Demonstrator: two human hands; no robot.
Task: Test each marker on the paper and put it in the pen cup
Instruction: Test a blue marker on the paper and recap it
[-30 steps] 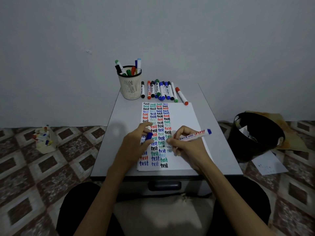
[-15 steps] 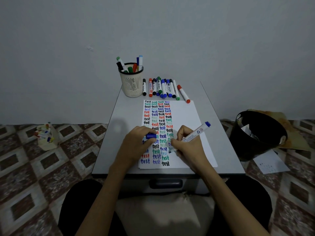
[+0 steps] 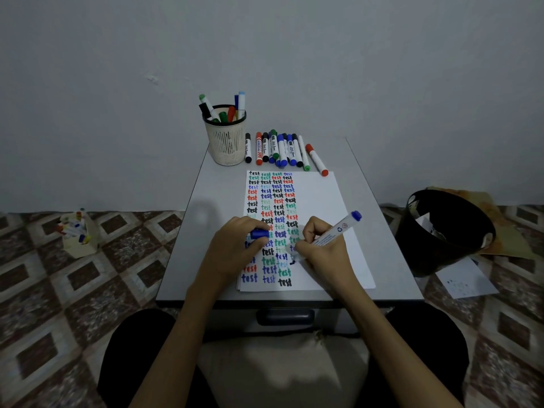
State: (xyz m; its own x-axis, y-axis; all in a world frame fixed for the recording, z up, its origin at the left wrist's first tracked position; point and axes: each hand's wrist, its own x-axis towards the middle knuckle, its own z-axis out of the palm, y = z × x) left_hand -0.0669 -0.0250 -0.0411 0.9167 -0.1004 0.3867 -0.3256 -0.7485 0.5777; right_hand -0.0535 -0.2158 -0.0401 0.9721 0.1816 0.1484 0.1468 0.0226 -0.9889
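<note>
R hand is clenched round a white-barrelled marker w/ blue end plug. Its barrel slants up & away to the right, tip down on the white paper sheet, in the lower half, at the 4th column of coloured "test" words. L hand rests on the sheet's left side, fingers curled, pinching a blue marker cap btwn thumb & fingers.

The sheet lies flat on a small grey tabletop. A cream perforated pen cup w/ black rim stands just beyond the sheet's far-left corner, w/ several capped markers standing in it (green, black, red, blue). A row of capped markers lies side by side just beyond the sheet's far edge; the red-capped one at its right end reaches that edge.

A black round bin sits on the floor well right of the sheet, w/ a loose white page near it. A small cream box of markers sits on the floor well left of the sheet.
</note>
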